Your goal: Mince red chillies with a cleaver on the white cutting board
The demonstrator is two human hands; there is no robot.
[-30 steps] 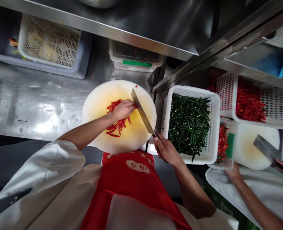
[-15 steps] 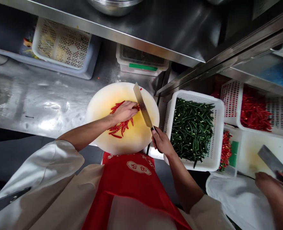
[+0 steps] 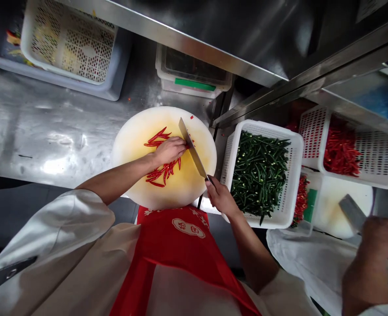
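On the round white cutting board (image 3: 137,175), my left hand (image 3: 170,150) is closed over red chili peppers, whose tips show at its fingertips beside the blade. The fingers hide most of what they hold. My right hand (image 3: 222,197) grips the dark handle of a cleaver (image 3: 195,153), its blade slanting across the board's right half. More red chilies (image 3: 164,171) lie loose below the left hand, and a few others (image 3: 157,137) above it. Small red pieces (image 3: 192,117) rest past the blade, toward the board's far edge.
Right of the board stands a white basket of green chilies (image 3: 261,171). Beyond it are a basket of red chilies (image 3: 340,151) and a co-worker's hand (image 3: 378,237) near another cleaver (image 3: 351,213). A lidded box (image 3: 194,72) and a perforated basket (image 3: 85,52) sit under the steel shelf.
The red chilies above my left hand now lie more spread out, and less red shows at its fingertips. Red bits appear past the blade. The co-worker's hand has shifted; the whole view moved slightly.
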